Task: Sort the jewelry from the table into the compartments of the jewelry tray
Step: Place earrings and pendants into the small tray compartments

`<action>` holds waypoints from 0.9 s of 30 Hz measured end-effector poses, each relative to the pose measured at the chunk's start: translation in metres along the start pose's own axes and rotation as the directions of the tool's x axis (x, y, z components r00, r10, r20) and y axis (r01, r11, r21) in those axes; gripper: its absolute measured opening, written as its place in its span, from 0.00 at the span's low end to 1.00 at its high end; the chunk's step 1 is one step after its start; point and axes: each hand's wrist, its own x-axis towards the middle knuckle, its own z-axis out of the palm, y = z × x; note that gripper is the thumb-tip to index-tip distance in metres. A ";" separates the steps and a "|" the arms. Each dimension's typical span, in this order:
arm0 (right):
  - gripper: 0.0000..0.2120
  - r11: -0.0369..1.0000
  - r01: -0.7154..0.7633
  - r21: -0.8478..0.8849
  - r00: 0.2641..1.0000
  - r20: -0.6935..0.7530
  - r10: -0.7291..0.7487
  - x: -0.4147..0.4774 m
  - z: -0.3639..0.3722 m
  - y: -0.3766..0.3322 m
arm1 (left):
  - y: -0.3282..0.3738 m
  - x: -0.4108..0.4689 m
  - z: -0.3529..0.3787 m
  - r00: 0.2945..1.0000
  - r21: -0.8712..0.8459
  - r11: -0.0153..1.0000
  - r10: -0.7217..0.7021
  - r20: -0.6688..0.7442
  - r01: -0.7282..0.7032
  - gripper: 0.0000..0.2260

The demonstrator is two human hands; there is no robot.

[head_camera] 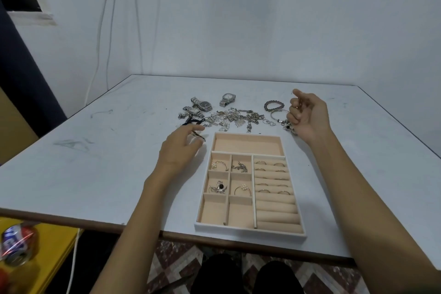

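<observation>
The peach-lined jewelry tray (248, 229) lies at the table's near edge. Its small left compartments hold a few pieces, and rings sit in the rolls on its right side. The long far compartment holds nothing. Beyond the tray lies a tangled pile of silver jewelry (236, 118), with watches (205, 105) to the left and bracelets (274, 105) to the right. My left hand (179, 150) hovers by the tray's far left corner and pinches a small silver piece (199, 136). My right hand (307, 116) is raised palm-up over the bracelets, fingers curled; whether it holds anything is unclear.
The white table meets the wall behind. A yellow surface (55, 246) with a crumpled packet (18, 246) sits below the table's left front edge. White cords (102, 31) hang down the wall at the back left.
</observation>
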 end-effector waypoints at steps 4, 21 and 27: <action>0.12 0.982 0.017 -0.186 0.999 -0.045 -0.026 0.000 0.003 0.004 | 0.026 0.023 0.013 0.995 0.000 0.995 0.095 0.009 -0.095 0.15; 0.10 -0.273 0.107 -0.956 0.934 0.191 -0.302 -0.005 0.002 0.028 | 0.085 0.088 0.104 0.948 0.481 0.838 0.120 0.296 -0.256 0.14; 0.12 0.180 0.223 -0.958 0.953 0.175 -0.247 -0.002 0.008 0.022 | 0.080 0.088 0.109 0.957 0.295 0.922 0.189 0.221 -0.250 0.10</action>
